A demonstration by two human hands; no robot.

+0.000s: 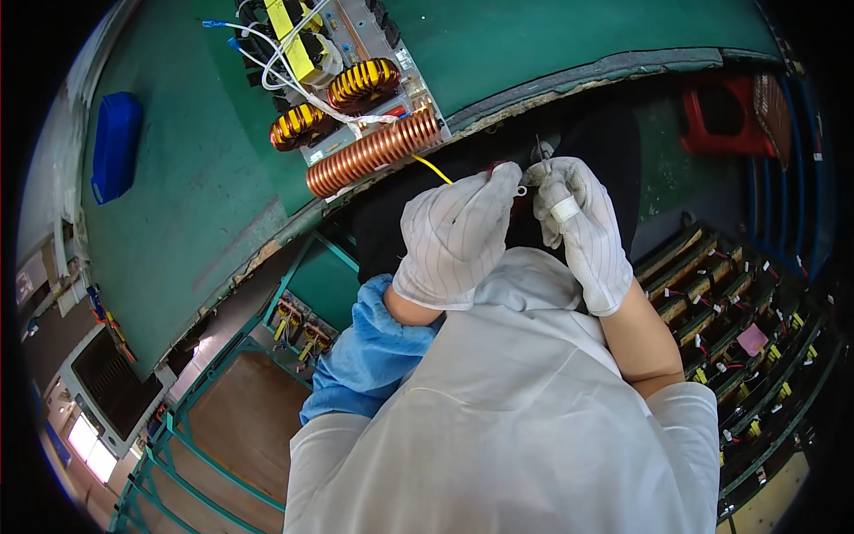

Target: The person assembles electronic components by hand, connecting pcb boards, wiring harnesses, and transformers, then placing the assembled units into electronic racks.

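Observation:
My left hand (455,230), in a white striped glove, is closed with its fingertips pinched together. A yellow wire (433,168) runs from the circuit board assembly to this glove and disappears under it. A small ring terminal (521,190) shows at the fingertips, between the hands. My right hand (580,224), also gloved and with white tape round one finger, is closed around a metal-tipped tool (539,151), whose kind is mostly hidden. The circuit board assembly (411,89) lies at the bench edge, with a copper coil (374,153) along its near side and yellow-black toroids (363,84).
A blue tray (116,147) sits on the green bench (196,191) at left. At right are a red plastic stool (725,116) and a slotted rack (738,329) with wired parts. A green metal frame cart (236,418) stands at lower left, near a grey fan-like unit (116,387).

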